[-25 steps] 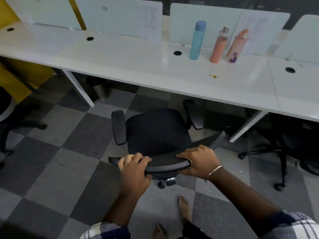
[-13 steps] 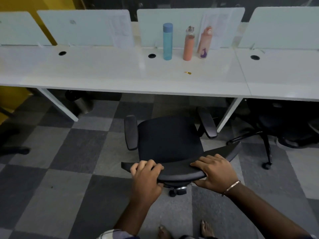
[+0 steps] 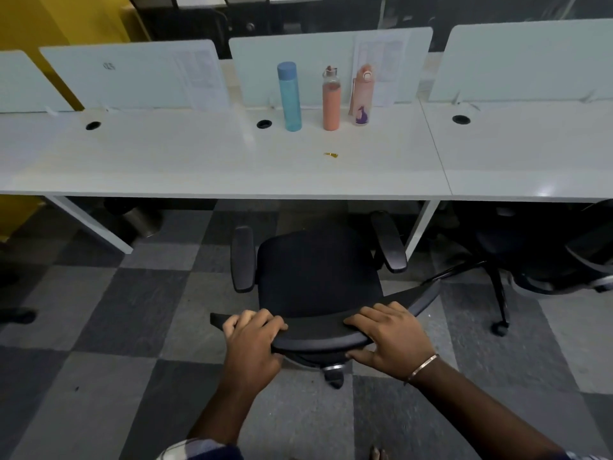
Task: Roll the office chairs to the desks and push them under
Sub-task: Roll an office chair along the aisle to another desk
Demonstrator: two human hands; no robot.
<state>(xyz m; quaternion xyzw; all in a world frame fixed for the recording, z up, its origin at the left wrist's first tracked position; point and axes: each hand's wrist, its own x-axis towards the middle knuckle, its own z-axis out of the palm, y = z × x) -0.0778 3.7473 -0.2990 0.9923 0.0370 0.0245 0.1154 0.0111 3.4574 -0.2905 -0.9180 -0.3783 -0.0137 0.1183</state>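
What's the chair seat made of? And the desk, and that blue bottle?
The seat looks like black woven fabric: matte, no shine. The desk seems to be white laminate, smooth and a bit glossy, since light glares on it. The blue bottle looks like see-through plastic with a solid matte cap, though it could be glass.

1. Blue bottle [image 3: 290, 96], upright, near the middle divider [image 3: 298, 74].
2. Orange bottle [image 3: 331, 98], upright, just right of the blue one.
3. Pink bottle [image 3: 362, 94], upright, with a purple figure on it, beside the orange one.
4. Small yellow scrap [image 3: 330, 155], lying apart in front of the bottles.
5. Printed sheets [image 3: 381, 66] on the dividers.
6. Metal bin [image 3: 141, 220] on the checkered carpet [image 3: 132, 310].
7. Yellow wall [image 3: 36, 24], far left.
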